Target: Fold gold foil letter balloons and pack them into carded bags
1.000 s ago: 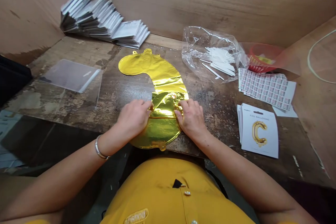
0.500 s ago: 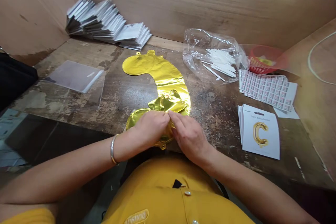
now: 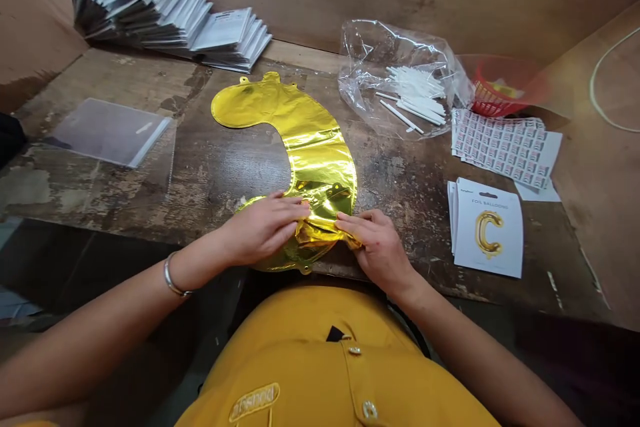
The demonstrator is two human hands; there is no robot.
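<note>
A flat gold foil balloon (image 3: 313, 147), curved like a C, lies on the worn wooden table. Across its lower part, near the table's front edge, is a crumpled, folded piece of gold foil (image 3: 320, 230). My left hand (image 3: 267, 227) rests on the balloon's lower left, its fingers stretched out and touching the folded foil. At the right end of that fold, my right hand (image 3: 377, 243) has its fingers and thumb closed on the foil. Whether the folded piece is separate from the C balloon I cannot tell.
White packs (image 3: 150, 3) lean in a row at the back left. A clear sleeve (image 3: 110, 130) lies left. To the right are a clear bag (image 3: 360, 80) of white sticks, a red basket (image 3: 493, 97), sticker sheets (image 3: 505, 150) and foil balloon cards (image 3: 490, 230).
My hands have moved apart from their pinch together at the foil's middle. The left fingers have straightened, and the folded foil is spread flatter. The camera view has shifted slightly.
</note>
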